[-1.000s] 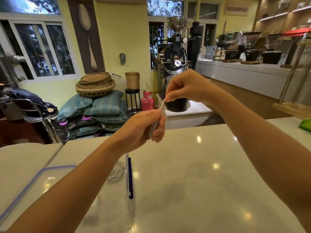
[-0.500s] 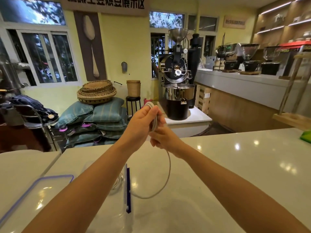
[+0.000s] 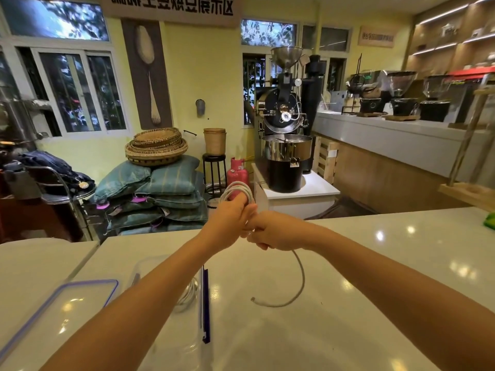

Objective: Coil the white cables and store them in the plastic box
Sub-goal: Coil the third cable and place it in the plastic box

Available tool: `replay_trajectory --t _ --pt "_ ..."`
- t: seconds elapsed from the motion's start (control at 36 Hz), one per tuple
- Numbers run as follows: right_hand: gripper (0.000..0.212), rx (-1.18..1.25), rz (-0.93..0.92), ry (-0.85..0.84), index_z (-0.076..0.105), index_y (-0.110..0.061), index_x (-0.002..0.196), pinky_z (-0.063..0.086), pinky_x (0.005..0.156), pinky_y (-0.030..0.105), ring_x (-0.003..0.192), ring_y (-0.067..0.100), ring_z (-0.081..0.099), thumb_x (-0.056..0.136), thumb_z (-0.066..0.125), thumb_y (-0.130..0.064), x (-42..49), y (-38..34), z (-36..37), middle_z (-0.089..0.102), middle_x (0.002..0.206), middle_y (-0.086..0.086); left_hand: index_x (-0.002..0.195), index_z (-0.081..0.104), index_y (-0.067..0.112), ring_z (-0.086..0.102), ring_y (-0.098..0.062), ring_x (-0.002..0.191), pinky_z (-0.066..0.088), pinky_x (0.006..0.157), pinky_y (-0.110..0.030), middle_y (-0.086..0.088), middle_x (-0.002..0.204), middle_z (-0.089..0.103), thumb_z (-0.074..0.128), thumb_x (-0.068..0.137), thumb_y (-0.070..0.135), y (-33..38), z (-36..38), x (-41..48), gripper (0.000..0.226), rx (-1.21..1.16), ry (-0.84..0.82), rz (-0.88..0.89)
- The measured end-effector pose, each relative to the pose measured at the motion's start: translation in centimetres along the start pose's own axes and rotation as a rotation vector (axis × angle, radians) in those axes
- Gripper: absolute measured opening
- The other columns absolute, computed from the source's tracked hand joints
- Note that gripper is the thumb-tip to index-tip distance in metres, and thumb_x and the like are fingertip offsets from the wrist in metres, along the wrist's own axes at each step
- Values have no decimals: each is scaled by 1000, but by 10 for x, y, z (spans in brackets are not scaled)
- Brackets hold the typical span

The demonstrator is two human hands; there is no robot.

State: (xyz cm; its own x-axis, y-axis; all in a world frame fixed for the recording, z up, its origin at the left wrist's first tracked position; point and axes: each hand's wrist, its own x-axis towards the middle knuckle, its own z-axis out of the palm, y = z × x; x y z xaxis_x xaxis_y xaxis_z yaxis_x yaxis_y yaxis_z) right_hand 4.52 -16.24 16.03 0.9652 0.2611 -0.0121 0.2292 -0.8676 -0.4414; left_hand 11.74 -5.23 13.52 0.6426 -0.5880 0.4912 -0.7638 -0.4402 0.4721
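My left hand point(image 3: 229, 219) is raised over the far edge of the white counter, shut on a white cable point(image 3: 300, 285) whose loops stick up above my fingers. My right hand point(image 3: 269, 232) presses against the left one and pinches the same cable just below it. The loose tail curves down onto the counter and ends in a plug lying at the middle. A clear plastic box point(image 3: 201, 303) with a blue clip stands under my left forearm, and another coiled white cable point(image 3: 189, 294) lies inside it.
The box's clear lid point(image 3: 67, 303) with a blue rim lies flat at the near left. A green object point(image 3: 489, 220) sits at the counter's right edge. Beyond the counter are stacked cushions, baskets, a pink gas cylinder and a coffee roaster.
Another loop has been added to the coil on my left hand. My right hand moved in against the left, and the hanging tail got shorter, its plug end now lying on the counter.
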Motion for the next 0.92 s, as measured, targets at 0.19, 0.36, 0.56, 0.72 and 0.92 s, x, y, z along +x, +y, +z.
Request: replay_trajectory --t 0.19,0.36,0.56,0.72,0.92 --pt "17 -185 -25 3 64 -6 92 32 53 14 54 3 43 88 53 -18 -9 -1 -38 48 60 -7 68 42 16 47 -12 62 43 63 -24 0 68 51 31 95 15 -5 4 -15 29 -228 -189 -106" --pt "9 -151 -79 115 66 -14 81 41 53 2 57 -1 49 81 62 -21 -15 9 -71 53 63 -14 70 53 15 45 -7 47 37 52 -17 7 51 53 27 94 31 -6 -7 -36 38 -616 -375 -145" --pt "16 89 -130 259 64 -28 64 44 57 11 55 -2 54 77 65 -18 -9 23 -76 61 63 -4 66 49 14 39 -6 44 40 50 -17 11 47 46 31 87 34 13 -26 -40 35 -898 -521 -80" --pt "17 278 -139 398 68 0 92 45 54 9 60 6 60 80 61 -11 3 39 -50 66 67 5 64 42 14 37 -8 44 40 49 -18 9 46 42 30 86 28 25 -34 -37 28 -1108 -486 -73" --pt "17 424 -102 449 67 0 76 37 45 2 44 -11 50 86 53 -4 20 48 8 53 47 -14 64 41 13 40 -9 42 45 51 -21 6 45 45 29 87 28 25 -28 -32 30 -1294 -437 -100"
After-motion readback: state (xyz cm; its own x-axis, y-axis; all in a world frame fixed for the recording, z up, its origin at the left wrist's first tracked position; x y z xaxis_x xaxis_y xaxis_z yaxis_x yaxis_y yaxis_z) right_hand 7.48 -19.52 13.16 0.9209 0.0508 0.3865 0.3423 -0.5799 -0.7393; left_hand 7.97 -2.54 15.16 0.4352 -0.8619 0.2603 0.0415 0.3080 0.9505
